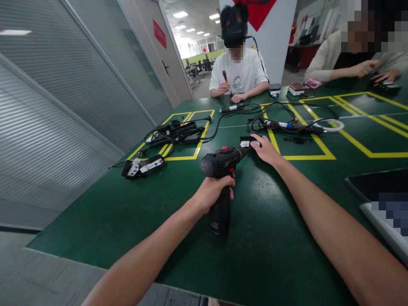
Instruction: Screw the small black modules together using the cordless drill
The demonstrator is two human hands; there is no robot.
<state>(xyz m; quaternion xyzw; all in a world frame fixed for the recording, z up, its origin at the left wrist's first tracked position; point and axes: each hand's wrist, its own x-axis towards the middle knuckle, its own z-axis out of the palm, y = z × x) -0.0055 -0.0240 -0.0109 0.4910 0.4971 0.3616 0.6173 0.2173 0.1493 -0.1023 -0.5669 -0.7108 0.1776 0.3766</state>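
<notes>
**Cordless drill (pixel 219 164) aimed at black-and-white block (pixel 245 143)**

The left hand (pixel 216 192) has its fingers wrapped round the drill. Farther off, the right hand's (pixel 267 150) fingers pinch the block on the green tabletop (pixel 172 208). Drilling or screwdriving seems under way; the next move likely calls for steady alignment.

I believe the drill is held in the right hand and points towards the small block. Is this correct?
Not quite: in the head view, the drill is held in the left hand, not the right hand. It does point towards the small block.
</notes>
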